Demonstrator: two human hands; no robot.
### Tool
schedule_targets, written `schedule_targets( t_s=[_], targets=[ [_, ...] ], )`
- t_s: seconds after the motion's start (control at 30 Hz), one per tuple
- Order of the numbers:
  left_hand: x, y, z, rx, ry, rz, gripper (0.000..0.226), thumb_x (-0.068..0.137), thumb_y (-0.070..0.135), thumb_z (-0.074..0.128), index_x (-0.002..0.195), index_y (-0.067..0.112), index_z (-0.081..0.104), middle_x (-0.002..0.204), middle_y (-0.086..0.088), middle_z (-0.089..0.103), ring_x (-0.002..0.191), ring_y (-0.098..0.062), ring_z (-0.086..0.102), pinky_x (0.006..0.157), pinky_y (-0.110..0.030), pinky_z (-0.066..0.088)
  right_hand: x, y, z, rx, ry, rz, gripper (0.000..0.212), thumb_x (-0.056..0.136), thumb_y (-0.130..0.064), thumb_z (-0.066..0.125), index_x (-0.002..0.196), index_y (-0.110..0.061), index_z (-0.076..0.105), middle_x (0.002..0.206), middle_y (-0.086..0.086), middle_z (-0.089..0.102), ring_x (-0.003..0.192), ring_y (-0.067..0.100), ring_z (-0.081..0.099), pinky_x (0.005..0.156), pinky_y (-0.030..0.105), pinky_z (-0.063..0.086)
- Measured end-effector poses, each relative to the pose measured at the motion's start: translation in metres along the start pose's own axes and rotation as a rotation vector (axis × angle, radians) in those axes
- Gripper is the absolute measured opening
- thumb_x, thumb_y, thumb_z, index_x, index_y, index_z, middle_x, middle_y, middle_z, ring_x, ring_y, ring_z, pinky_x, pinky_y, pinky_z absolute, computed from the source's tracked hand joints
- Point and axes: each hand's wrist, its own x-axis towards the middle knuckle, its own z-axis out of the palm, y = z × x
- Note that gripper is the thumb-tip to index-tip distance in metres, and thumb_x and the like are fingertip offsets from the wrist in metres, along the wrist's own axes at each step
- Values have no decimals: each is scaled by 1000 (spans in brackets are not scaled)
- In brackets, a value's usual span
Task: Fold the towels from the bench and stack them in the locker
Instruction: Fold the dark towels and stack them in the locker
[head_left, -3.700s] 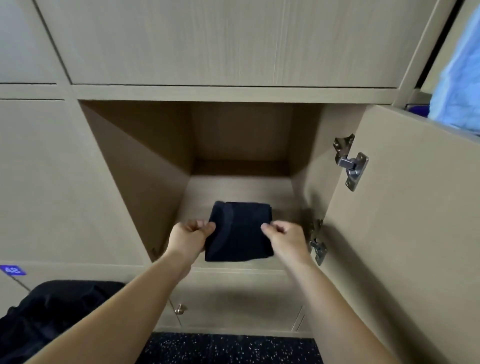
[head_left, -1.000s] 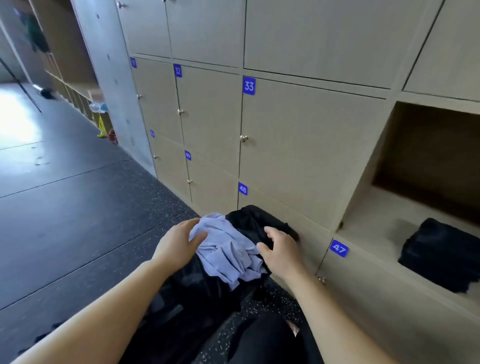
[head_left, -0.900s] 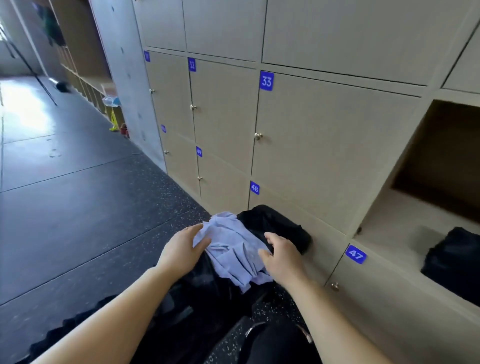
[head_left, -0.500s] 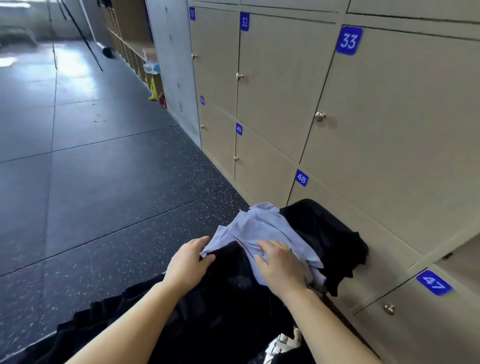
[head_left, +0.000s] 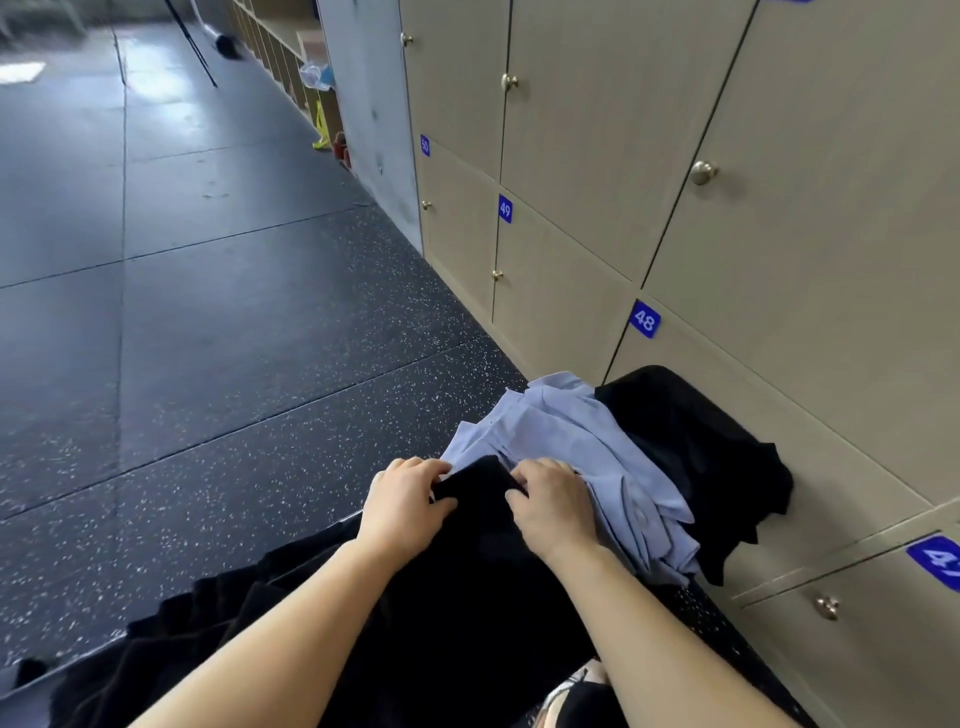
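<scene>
target: black towel (head_left: 467, 582), spread in front of the person and trailing off to 7 o'clock. Its far edge is bunched between the two hands.
left hand (head_left: 405, 506): fingers curled over the towel's far edge, thumb under, grasping it.
right hand (head_left: 553, 506): same edge, just beside the left at its 3 o'clock. Fingers are hooked into the fabric, grasping it.
counter: buried under cloth, so I can't make out its top.
other laundry: light blue cloth (head_left: 597, 452) at 1 o'clock of the right hand, crumpled, touching the towel's edge. A black heap (head_left: 696, 447) lies beyond it at 2 o'clock, against the lockers (head_left: 779, 208).
destination: every door in view is closed, e.g. tag 48 (head_left: 644, 319). The open compartment is out of frame.
handling: the towel looks soft, limp and light, with no stiffness. It will likely sag and drape from any grip, so it should be low risk and hard to damage.
grip points: probably better to slide the hands apart along this edge to the two corners. Pinching mid-edge leaves the corners drooping, and the fold goes crooked.
watch: the blue cloth overlaps the edge and may drag along when the towel lifts. The black-on-black pile makes it hard to tell one layer from two.
floor (head_left: 208, 338): dark speckled rubber at 9 to 11 o'clock. The towel's tail hangs close to it, so I'd lift high.
</scene>
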Motion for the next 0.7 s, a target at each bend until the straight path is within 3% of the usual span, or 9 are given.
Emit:
schedule_targets(
  t_s=[0.17, 0.27, 0.33, 0.43, 0.5, 0.57, 0.7],
  targets=[
    [3, 23, -27, -284, 65, 8, 11, 80, 20, 76, 89, 20, 70, 89, 1, 68, 91, -22, 64, 83, -34, 48, -7, 0, -42, 461, 16, 126, 3, 84, -14, 67, 86, -16, 69, 85, -1, 71, 86, 17, 64, 81, 29, 48],
    [2, 48, -53, -562, 62, 32, 16, 81, 13, 76, 80, 22, 63, 84, -3, 70, 79, -17, 62, 84, -40, 51, -15, -1, -80, 721, 61, 135, 10, 85, -5, 69, 86, -15, 67, 86, 4, 71, 84, 18, 67, 84, 31, 52],
    [-2, 66, -73, -711, 46, 53, 17, 80, 17, 77, 82, 23, 61, 86, -14, 69, 78, -17, 60, 86, -43, 51, -24, -4, -107, 859, 94, 105, 9, 86, 0, 66, 88, -8, 68, 85, 8, 71, 80, 16, 67, 80, 26, 54],
    [-13, 92, -98, -886, 14, 105, 17, 83, 15, 75, 93, 20, 63, 92, -27, 68, 78, -19, 62, 83, -45, 54, -38, -9, -142, 974, 142, 75, 14, 87, 1, 64, 80, -11, 66, 71, -2, 70, 65, 6, 67, 65, 17, 53],
    [-21, 112, -114, -967, -10, 161, 14, 89, 4, 69, 97, 15, 65, 86, -12, 72, 76, -11, 67, 73, -29, 55, -48, -11, -163, 991, 190, 58, 15, 87, -1, 65, 78, -13, 66, 65, -5, 70, 62, 6, 65, 63, 18, 52],
    [-30, 132, -130, -1009, -32, 220, 14, 91, 5, 67, 99, 16, 68, 90, -1, 75, 81, -7, 70, 75, -23, 54, -56, -12, -184, 999, 246, 40, 16, 87, -1, 65, 77, -12, 65, 63, -5, 69, 61, 8, 63, 64, 22, 52],
    [-42, 168, -160, -989, -12, 278, 23, 84, 31, 69, 103, 19, 73, 104, -15, 74, 88, -21, 64, 88, -51, 50, -75, -13, -227, 1007, 346, 14, 16, 86, -1, 65, 75, -11, 63, 67, 3, 68, 64, 15, 61, 64, 28, 49]
  ],
)
